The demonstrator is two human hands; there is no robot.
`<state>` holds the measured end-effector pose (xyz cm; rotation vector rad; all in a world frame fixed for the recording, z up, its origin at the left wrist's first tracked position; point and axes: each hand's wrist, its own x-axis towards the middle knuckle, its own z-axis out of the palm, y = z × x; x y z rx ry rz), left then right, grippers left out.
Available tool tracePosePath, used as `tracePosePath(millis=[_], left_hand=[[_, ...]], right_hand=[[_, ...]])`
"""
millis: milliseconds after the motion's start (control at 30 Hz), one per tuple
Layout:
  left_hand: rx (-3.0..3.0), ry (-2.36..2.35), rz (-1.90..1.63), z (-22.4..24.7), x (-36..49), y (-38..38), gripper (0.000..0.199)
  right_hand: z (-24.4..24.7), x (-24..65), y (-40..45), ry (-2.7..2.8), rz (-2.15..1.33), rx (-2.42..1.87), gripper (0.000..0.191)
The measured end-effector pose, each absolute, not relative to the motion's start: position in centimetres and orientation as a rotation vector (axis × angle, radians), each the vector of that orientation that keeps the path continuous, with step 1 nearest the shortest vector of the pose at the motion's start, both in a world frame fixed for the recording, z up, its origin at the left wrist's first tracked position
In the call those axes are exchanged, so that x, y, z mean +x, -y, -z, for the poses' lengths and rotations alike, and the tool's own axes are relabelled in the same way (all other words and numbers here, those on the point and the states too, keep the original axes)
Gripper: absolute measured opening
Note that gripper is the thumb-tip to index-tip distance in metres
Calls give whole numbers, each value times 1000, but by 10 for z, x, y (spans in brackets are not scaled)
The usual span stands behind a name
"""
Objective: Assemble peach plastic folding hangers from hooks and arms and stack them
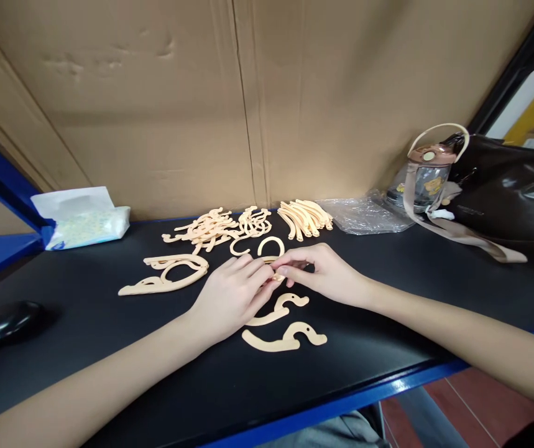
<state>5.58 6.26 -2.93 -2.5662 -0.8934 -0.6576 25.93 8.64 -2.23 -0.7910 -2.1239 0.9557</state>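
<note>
My left hand [239, 289] and my right hand [317, 274] meet over the middle of the black table. Both have fingers closed on a beige plastic hanger part [273, 259], which the fingers largely cover. Just behind it lie two loose curved hooks, one a hanger hook [271, 242]. Nearer to me, two flat hanger arms [285, 336] with a curled end and a small hole rest on the table, the farther one partly behind my left hand. Left of my left hand lies a folded hanger [168, 280].
At the back lie a jumbled pile of hanger pieces [211, 227] and a neater stack of curved arms [304, 218]. A clear plastic bag [369, 214], a strapped water bottle [432, 177] and a dark bag [518, 193] stand right. Tissues [87, 224] and a black mouse [10, 320] are left.
</note>
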Motion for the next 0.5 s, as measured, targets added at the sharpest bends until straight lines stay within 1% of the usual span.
tracePosePath(millis=[133, 367, 500], left_hand=[[-2584, 930, 649, 32, 55, -64, 20], [-2617, 985, 650, 33, 56, -65, 22], [-2672, 1036, 681, 32, 56, -65, 22]], right_hand=[[21, 261, -89, 2155, -943, -772, 17], [23, 264, -94, 2181, -983, -747, 23], [22, 264, -95, 2189, -956, -791, 22]])
